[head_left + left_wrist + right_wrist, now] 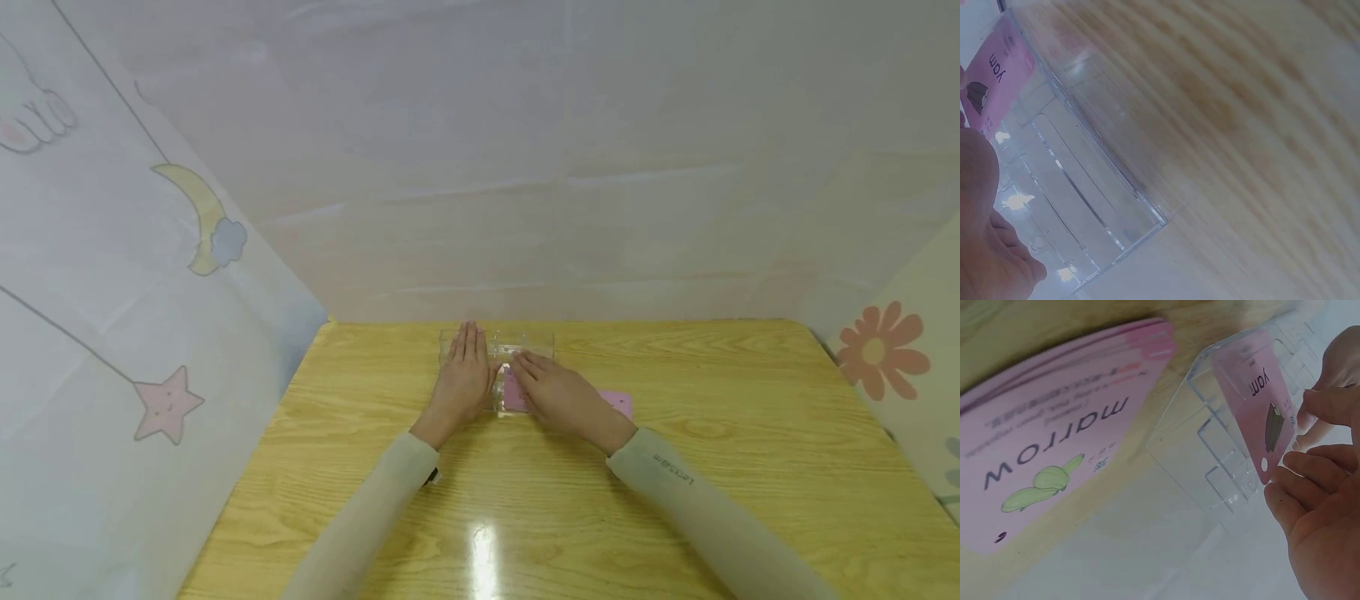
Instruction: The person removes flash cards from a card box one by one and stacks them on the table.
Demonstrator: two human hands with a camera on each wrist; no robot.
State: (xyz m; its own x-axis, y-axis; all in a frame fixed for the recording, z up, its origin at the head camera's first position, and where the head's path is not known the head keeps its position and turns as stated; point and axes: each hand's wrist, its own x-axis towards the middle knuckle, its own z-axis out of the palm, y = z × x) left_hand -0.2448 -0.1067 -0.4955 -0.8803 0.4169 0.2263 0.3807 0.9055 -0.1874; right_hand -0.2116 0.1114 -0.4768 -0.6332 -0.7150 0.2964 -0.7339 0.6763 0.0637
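A clear plastic holder with ridged slots stands on the table near its back edge. A pink card printed "yam" lies against the holder, punched with a hole in one corner. My left hand rests on the holder's left part with its fingers straight and together. My right hand reaches over the card, and its extended fingers touch the card's edge in the right wrist view. Beside the holder, partly under my right wrist, lies a stack of pink cards with "marrow" on top.
The wooden table carries the holder and cards. A pale hanging sheet rises right behind its back edge, and printed sheets with a star and a flower flank it.
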